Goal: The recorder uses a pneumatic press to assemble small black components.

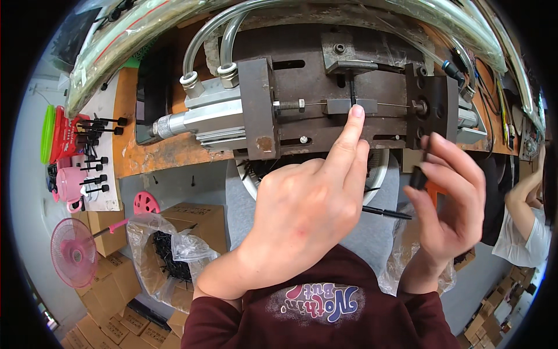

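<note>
My left hand [314,200] reaches over the front of the metal fixture. Its index fingertip presses on a thin black rod [352,93] that lies across a small grey metal block [337,107]. The other fingers curl under, mostly hidden. From beneath that hand a black mascara wand [386,213] sticks out to the right, bristled end outward; the grip on it is hidden. To the right, in front of the fixture, my right hand [453,203] is raised and pinches a small black cylindrical part [417,177] between thumb and fingers. Its upper end is partly covered by the fingers.
The fixture has a silver air cylinder [218,119] with clear hoses at left. A white-rimmed tub [381,168] sits below. At left are black wands [96,168] at the table edge, a bag of black parts [168,256] and a pink fan [74,252]. Another person [526,227] is at right.
</note>
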Demonstrator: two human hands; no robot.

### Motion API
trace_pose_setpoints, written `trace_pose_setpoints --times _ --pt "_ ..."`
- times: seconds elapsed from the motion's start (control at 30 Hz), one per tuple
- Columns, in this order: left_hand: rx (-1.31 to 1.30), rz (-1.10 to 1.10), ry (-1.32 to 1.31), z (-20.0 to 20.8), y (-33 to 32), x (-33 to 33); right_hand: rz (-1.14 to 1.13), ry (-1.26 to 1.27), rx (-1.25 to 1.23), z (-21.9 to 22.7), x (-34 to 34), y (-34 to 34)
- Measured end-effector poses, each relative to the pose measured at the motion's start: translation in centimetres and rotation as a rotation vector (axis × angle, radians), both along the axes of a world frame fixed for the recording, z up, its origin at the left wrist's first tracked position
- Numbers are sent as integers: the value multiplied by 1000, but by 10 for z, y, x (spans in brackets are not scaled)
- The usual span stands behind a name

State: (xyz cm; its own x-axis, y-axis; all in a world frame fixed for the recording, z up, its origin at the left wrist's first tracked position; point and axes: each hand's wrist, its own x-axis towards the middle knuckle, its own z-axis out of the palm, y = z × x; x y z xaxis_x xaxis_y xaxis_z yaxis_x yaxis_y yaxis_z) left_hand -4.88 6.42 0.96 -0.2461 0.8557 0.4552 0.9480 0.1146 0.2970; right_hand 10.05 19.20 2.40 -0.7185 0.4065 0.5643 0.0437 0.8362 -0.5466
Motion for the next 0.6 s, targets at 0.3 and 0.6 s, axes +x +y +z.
trace_pose_setpoints --times 0.3,0.6 --pt "-150 -177 -316 16 -34 -10 116 -139 155 -8 -26 3" --pt "-37 22 -1284 3 -62 -4 93 -298 296 0 -41 -6"
